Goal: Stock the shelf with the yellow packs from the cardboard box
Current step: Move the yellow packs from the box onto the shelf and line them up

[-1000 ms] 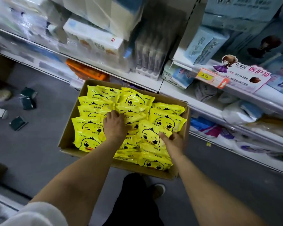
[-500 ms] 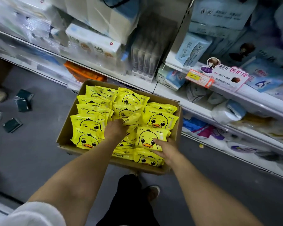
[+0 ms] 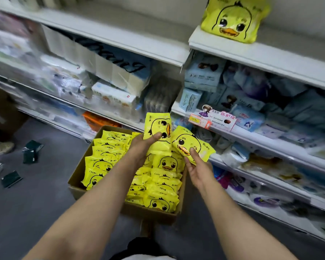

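Left hand: while raised above the box, left hand (image 3: 146, 143) grips an upright yellow plastic pack printed with a duck face (image 3: 157, 135), thumb across its front, fingers hidden behind.
Right hand: right hand (image 3: 196, 170) pinches a second, tilted yellow duck-face pack (image 3: 192, 144), thumb tip on the printed orange beak, other fingers under it.
Relation of the two packs: side by side, edges touching or nearly so; cannot tell which.
Look of the packs: glossy soft pillow wrappers, bright yellow, black cartoon eyes, orange beak, small dark lettering too blurred to read.
Box: open brown cardboard box (image 3: 77, 186) on the floor right below both hands, filled with rows of the same yellow packs (image 3: 161, 186), overlapping; left forearm covers the middle rows.
Shelf: white metal shelf board (image 3: 270, 57) up at the right, well above the hands, bearing one larger yellow duck-face bag (image 3: 233, 19), top cut off by the frame edge.
Lower shelves: pale blue and white wrapped goods, smeared by blur; orange price tag (image 3: 199, 120) just beside the right-hand pack.
Floor: dark grey floor (image 3: 36, 212) with small dark green packets (image 3: 31, 152) scattered at left.
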Tool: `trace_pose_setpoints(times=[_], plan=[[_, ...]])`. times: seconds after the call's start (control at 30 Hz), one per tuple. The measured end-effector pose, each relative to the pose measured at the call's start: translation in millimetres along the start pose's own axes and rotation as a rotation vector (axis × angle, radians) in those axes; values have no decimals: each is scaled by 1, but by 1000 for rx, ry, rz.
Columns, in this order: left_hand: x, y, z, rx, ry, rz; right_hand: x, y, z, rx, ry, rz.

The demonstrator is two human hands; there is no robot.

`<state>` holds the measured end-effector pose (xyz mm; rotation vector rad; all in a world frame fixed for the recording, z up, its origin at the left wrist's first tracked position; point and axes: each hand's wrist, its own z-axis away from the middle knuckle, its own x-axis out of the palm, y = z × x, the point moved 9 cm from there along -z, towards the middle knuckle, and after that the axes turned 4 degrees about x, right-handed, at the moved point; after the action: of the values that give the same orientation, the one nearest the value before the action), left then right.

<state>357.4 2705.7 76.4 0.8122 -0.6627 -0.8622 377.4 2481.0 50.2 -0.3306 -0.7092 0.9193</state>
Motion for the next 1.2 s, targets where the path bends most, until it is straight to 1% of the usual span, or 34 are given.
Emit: trace_pose_setpoints(times=[0.07, 0.2, 0.33, 0.53, 0.67, 0.73, 0.87, 1.0, 1.07, 1.2], plan=[[20, 27, 10, 63, -87, 43, 14, -20, 9, -53, -47, -3], [49, 78, 29, 164, -194, 109, 49, -65, 29, -192, -215, -76], [62, 133, 42, 277, -233, 38, 76, -108, 59, -270, -330, -134], [89, 225, 49, 439, -284, 21, 100, -180, 90, -399, -401, -220], [124, 280, 45, 522, -331, -89, 112, -236, 110, -537, -431, -297], [144, 308, 41, 574, -346, -185, 118, -265, 118, -601, -433, -344], [188, 354, 29, 672, -409, -500, 126, -314, 126, -695, -409, -414], [230, 386, 9, 796, -407, -928, 131, -341, 124, -756, -380, -395], [249, 391, -4, 827, -405, -1139, 133, -348, 122, -772, -375, -376], [274, 395, -28, 837, -463, -1317, 133, -356, 114, -797, -346, -341]])
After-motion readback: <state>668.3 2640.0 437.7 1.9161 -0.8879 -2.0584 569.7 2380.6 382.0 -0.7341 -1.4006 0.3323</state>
